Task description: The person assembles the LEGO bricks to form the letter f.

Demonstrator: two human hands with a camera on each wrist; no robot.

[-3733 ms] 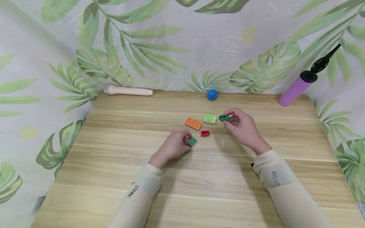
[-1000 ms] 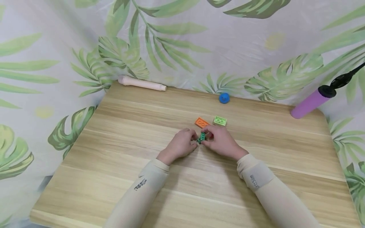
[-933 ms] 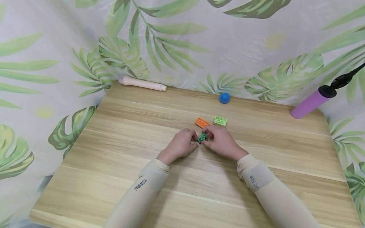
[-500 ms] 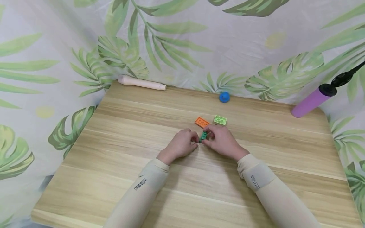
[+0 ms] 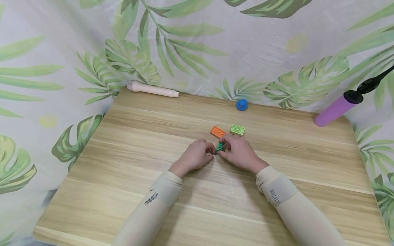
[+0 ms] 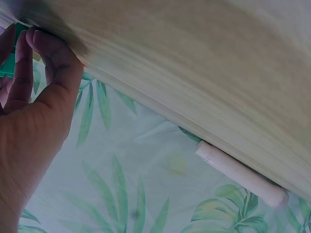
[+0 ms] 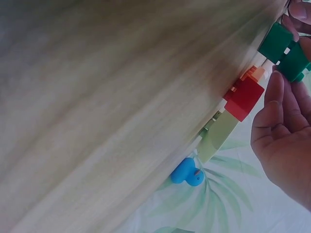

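In the head view my left hand (image 5: pixel 194 158) and right hand (image 5: pixel 240 152) meet near the middle of the table. The right hand pinches a green toy brick (image 5: pixel 220 146) with studs showing. In the right wrist view, the right-hand brick (image 7: pixel 293 62) stands against a second green brick (image 7: pixel 275 41) by the tabletop, a small gap between them; whether they interlock I cannot tell. Curled left fingertips (image 7: pixel 299 10) hold that second brick. Just beyond the hands lie an orange brick (image 5: pixel 217 132) and a light green brick (image 5: pixel 237 130). A red brick (image 7: pixel 245 98) shows only in the right wrist view.
A blue toy duck (image 5: pixel 241 105) sits near the table's back edge. At the back left lies a pale pink microphone-shaped stick (image 5: pixel 153 89). A purple hand pump (image 5: pixel 335 110) with a black top stands at the back right. Leaf-patterned cloth hangs behind.
The hands, apart 3.7 s ago with a green brick each, have come together. In the last second the right hand's brick has turned slightly and settled against the left's. The head view has shifted.
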